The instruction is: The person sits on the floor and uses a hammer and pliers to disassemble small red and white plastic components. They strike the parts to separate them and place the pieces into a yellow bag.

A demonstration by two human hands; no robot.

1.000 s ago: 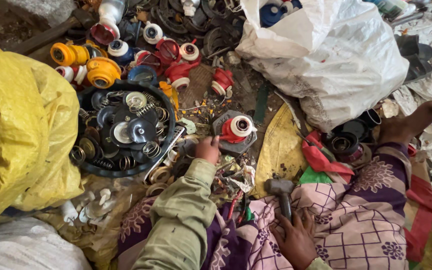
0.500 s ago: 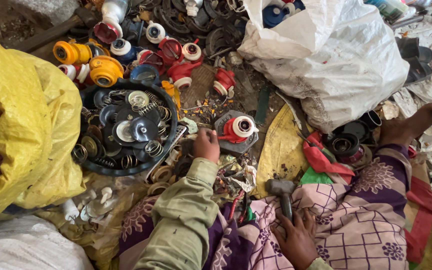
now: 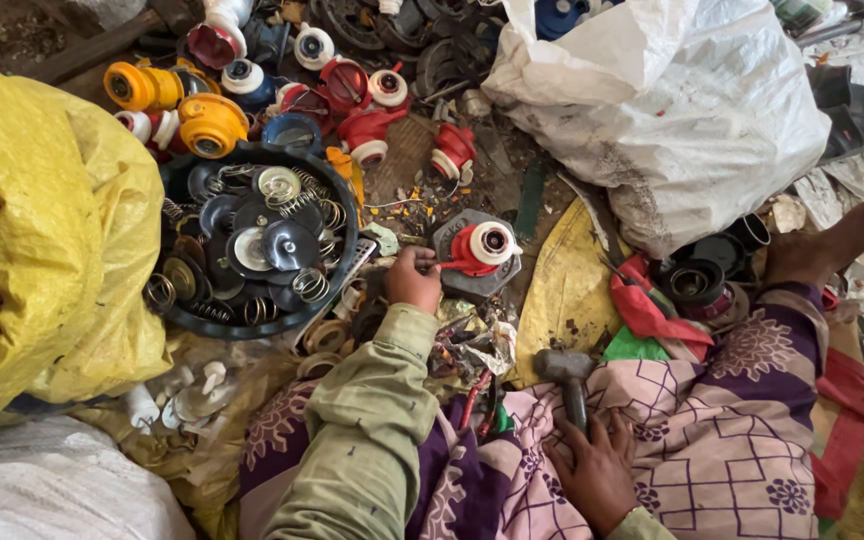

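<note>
The red and white spool (image 3: 478, 247) sat on a dark, many-sided metal block (image 3: 474, 277), which serves here as the landmark. The person's left hand (image 3: 413, 279) was at the block's left edge, fingers curled and pinched around the near end of the spool or a thin red piece sticking out of it; exactly what it pinched I could not make out. Below the block and to its right, the right hand (image 3: 592, 470) was wrapped closed around the handle of a hammer (image 3: 565, 370), whose head rested on the patterned cloth over the lap.

To my eye the step in hand was steadying the spool on the block, with the hammer ready but not raised. The next move would seem to call for a firm hold on the spool, fingers kept out of the way, and a hammer blow aimed squarely at it.

Left of the block stood a round black tray (image 3: 337, 200) full of discs and springs. Above the block lay more red, orange and white spools (image 3: 210, 125). To the block's right bulged a white sack (image 3: 672, 110), and far to its left a yellow sack (image 3: 52, 230).
</note>
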